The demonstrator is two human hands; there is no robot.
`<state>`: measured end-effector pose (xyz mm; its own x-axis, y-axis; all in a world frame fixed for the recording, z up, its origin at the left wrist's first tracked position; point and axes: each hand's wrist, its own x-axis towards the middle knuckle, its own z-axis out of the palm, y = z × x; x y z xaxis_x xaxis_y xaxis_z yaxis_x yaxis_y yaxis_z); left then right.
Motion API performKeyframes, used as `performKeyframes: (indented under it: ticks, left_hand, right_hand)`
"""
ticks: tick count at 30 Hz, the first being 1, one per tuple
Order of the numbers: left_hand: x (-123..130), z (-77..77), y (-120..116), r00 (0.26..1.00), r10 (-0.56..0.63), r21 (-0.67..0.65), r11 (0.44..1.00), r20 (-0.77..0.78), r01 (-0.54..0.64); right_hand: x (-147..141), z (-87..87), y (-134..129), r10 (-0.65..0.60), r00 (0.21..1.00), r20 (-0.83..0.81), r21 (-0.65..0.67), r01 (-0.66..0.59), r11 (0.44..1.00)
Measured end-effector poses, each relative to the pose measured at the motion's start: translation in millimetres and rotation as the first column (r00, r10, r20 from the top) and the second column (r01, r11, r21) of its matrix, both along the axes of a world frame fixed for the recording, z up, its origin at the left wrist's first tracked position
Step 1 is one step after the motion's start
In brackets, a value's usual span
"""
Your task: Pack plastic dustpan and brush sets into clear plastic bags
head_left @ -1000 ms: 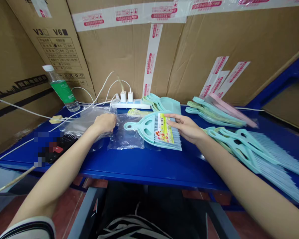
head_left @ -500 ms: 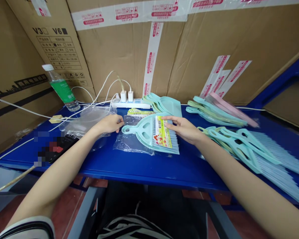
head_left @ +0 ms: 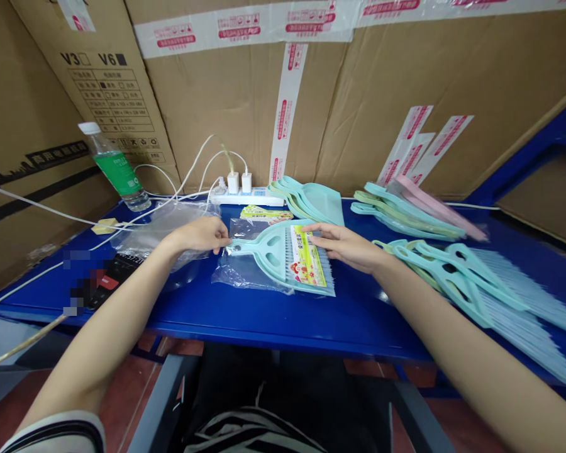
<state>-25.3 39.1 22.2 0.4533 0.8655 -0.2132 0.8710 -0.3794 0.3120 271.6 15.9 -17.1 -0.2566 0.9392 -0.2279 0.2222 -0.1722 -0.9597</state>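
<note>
A light-blue dustpan (head_left: 270, 272) lies in front of me with a brush (head_left: 329, 267) on top, its handle to the left and bristles to the right. A yellow printed label card (head_left: 309, 255) rests across the bristles. Clear plastic bag (head_left: 238, 277) film lies around and under the handle side. My left hand (head_left: 205, 235) is closed, its fingertips pinching the handle's end; whether film lies between cannot be made out. My right hand (head_left: 342, 244) grips the card and brush at the upper right edge, index finger and thumb over the card.
Stacked dustpans (head_left: 323, 200) and more label cards (head_left: 266, 212) lie behind. At right are more dustpans (head_left: 415, 211) and a pile of brushes (head_left: 466, 283). Empty clear bags (head_left: 170, 223), a bottle (head_left: 117, 173), a phone (head_left: 113, 277), cables and a power strip (head_left: 249, 197) occupy the left and back.
The dustpan set has shifted slightly left and toward me, its handle now meeting my left fingertips. My left hand has moved a little left and down; my right hand stays on the card.
</note>
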Motion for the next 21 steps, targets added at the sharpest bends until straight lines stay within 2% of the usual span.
performKeyframes:
  ticks: [3,8,12,16,21]
  left_hand:
    - [2,0.6,-1,0.999,0.032,0.017,0.999,-0.016,-0.032]
    - [1,3.7,-1,0.999,0.033,0.043,0.999,-0.016,-0.033]
    - [-4,4.6,1,0.999,0.027,0.060,0.998,-0.035,-0.025]
    - [-7,6.6,2,0.999,0.012,0.074,0.997,-0.040,-0.009]
    - [-7,12.4,-2,0.993,0.075,0.069,0.995,-0.087,-0.069]
  right_hand:
    - [3,0.8,1,0.033,0.999,0.025,0.016,-0.033,0.999]
    - [1,6.8,-1,-0.008,0.996,0.089,-0.020,0.010,1.000]
    - [-1,9.5,-3,0.005,0.998,0.063,-0.046,-0.003,0.999]
    - [0,7.3,-2,0.006,0.999,0.051,-0.050,-0.004,0.999]
    - [6,0.4,1,0.029,0.999,0.046,0.001,-0.029,1.000]
